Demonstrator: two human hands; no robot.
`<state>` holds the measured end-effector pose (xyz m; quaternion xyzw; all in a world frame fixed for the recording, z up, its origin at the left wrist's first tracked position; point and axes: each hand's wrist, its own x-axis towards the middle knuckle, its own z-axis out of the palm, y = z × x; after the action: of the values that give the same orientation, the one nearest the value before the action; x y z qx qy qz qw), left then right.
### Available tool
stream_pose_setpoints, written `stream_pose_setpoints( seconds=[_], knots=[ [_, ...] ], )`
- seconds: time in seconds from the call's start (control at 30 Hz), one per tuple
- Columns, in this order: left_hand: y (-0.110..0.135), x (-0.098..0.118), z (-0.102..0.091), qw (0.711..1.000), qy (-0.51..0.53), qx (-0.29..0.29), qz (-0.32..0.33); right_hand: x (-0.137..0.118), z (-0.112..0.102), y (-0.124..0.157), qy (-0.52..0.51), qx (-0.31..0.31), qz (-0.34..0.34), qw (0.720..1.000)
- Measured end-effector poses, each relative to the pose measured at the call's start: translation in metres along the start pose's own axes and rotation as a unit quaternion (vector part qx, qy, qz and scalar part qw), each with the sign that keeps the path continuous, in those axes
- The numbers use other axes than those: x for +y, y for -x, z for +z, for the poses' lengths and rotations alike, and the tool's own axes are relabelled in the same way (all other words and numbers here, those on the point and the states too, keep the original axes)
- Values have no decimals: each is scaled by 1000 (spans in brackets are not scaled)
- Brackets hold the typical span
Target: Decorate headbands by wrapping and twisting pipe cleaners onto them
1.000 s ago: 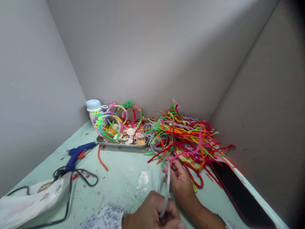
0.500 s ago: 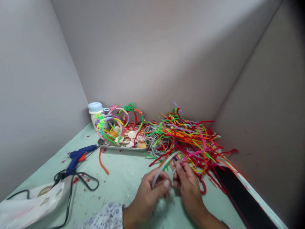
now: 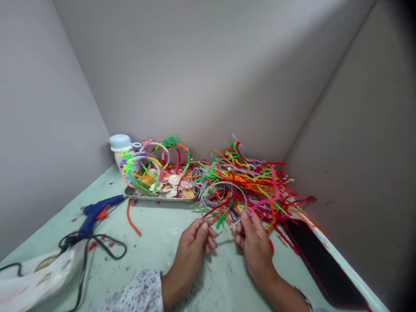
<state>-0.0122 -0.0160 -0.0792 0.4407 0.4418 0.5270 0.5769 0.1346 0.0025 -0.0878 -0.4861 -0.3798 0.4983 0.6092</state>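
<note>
Left hand (image 3: 191, 245) now holds the grey hoop (image 3: 230, 226) turned face-on.

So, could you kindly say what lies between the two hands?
In the head view, a grey hoop spans between the left hand and right hand, over the pale green table.

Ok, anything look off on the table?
Slightly. One orange pipe cleaner lies alone in front of the metal tray, away from the tangled heap. Red scraps litter the tabletop around the blue glue gun. The grey hoop shows no obvious damage.
</note>
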Motion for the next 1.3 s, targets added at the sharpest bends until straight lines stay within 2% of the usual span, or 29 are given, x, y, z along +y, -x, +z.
stream_pose_setpoints(
  seconds=[0.33, 0.6, 0.73, 1.03, 1.3],
  knots=[
    [-4, -5, 1, 1000, -2, -3, -20, 2, 0, 0, -14, -9, -5, 1000],
    [-3, -9, 1, 999, -21, -30, -22, -1, 3, 6, 22, -73, -7, 997],
    [-3, -9, 2, 998, -25, -49, -25, 0, 4, 7, 26, -63, -24, 997],
    [0, -6, 3, 998, -23, -41, -35, 0, 2, 7, 25, -59, -11, 998],
    [0, -7, 1, 998, -46, -42, -24, 0, 1, 12, 15, -31, -33, 999]
  ],
)
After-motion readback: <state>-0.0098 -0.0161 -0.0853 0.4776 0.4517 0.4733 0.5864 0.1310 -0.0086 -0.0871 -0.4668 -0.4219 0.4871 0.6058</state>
